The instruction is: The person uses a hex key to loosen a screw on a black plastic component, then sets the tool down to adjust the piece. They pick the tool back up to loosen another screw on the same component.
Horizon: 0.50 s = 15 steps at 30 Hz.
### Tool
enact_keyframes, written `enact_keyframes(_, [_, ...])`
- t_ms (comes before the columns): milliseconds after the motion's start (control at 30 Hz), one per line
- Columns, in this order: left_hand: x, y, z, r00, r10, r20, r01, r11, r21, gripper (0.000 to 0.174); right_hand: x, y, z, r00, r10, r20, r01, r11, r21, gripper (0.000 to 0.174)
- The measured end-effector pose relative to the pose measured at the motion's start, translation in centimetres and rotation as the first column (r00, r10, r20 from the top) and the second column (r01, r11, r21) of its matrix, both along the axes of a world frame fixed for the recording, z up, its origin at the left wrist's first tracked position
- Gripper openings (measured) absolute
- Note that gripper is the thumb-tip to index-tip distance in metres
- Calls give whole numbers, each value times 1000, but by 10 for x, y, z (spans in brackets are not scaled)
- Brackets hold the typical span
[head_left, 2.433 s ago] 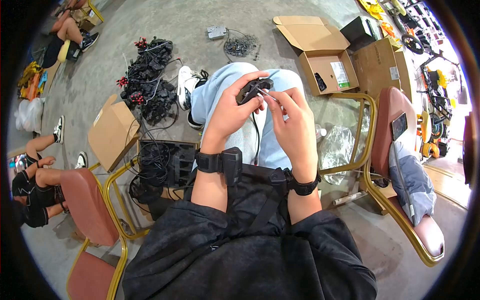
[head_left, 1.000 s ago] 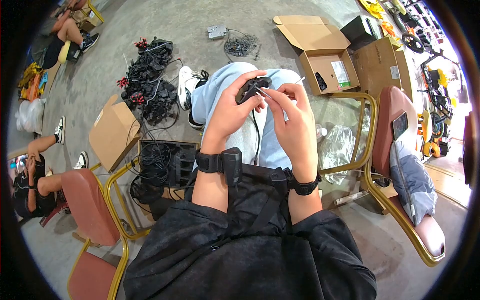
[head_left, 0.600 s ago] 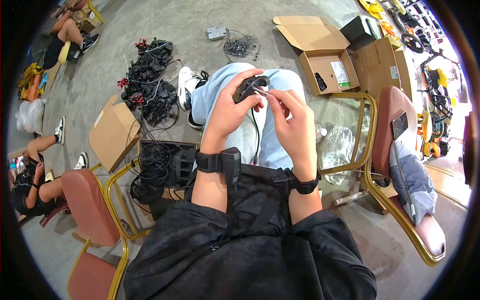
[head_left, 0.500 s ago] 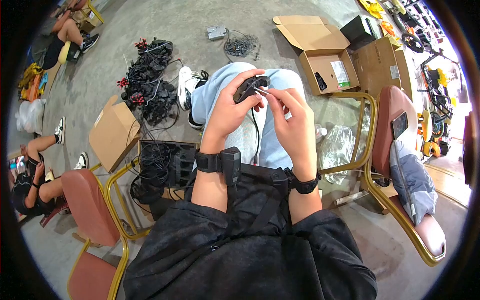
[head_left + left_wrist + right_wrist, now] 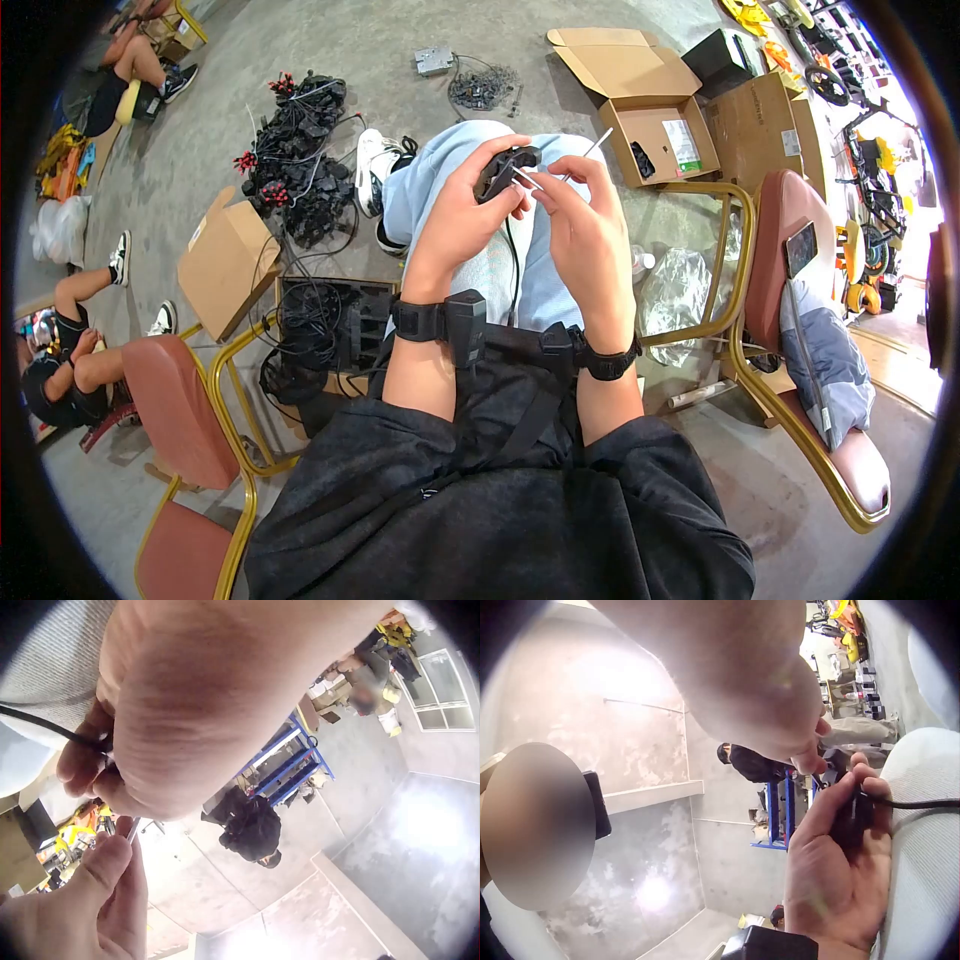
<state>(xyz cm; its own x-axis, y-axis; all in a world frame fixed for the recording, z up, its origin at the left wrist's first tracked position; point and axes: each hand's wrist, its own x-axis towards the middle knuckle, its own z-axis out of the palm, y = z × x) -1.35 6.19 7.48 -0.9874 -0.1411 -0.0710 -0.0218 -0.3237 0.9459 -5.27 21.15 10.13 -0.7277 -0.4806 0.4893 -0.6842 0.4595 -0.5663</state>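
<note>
My left hand [image 5: 455,225] grips a dark, rounded plastic part [image 5: 497,183] above my knees, fingers over its back and thumb at its near side. A black cable [image 5: 515,262] hangs from it; the right wrist view shows the part [image 5: 847,821] in the left palm with its cable [image 5: 915,803] running off to the side. My right hand [image 5: 583,235] pinches a thin bent metal rod, like an L-shaped hex key [image 5: 600,143]. One end meets the part's face; the other sticks out past the right fingers. In the left wrist view the right fingertips [image 5: 112,859] pinch the rod.
A pile of black parts with cables [image 5: 300,165] lies on the floor to the left. Open cardboard boxes [image 5: 655,140] stand front right. Chairs flank me, the right chair [image 5: 790,240] bearing a phone and a grey bag. Another person [image 5: 75,375] sits at left.
The right fingers have turned the hex key, so its free arm now points up and right after being hidden half a second ago. The left hand keeps its grip on the black part.
</note>
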Motion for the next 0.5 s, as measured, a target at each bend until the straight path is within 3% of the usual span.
enact_keyframes(133, [-1, 2, 2, 1000, 11, -5, -11, 1000, -29, 46, 2, 0, 2, 991, -27, 133, 40, 995, -91, 15])
enact_keyframes(200, [-1, 3, 3, 1000, 23, -13, -23, 999, -28, 46, 5, 1, 6, 804, -1, 595, 123, 979, -165, 12])
enact_keyframes(333, [-1, 1, 2, 999, 54, -6, -54, 998, 21, 45, 7, -2, 10, 837, 9, 546, 102, 980, -172, 12])
enact_keyframes(500, [-1, 1, 3, 999, 44, -9, -44, 999, 3, 45, 4, -4, 5, 960, 0, 280, 45, 987, -157, 13])
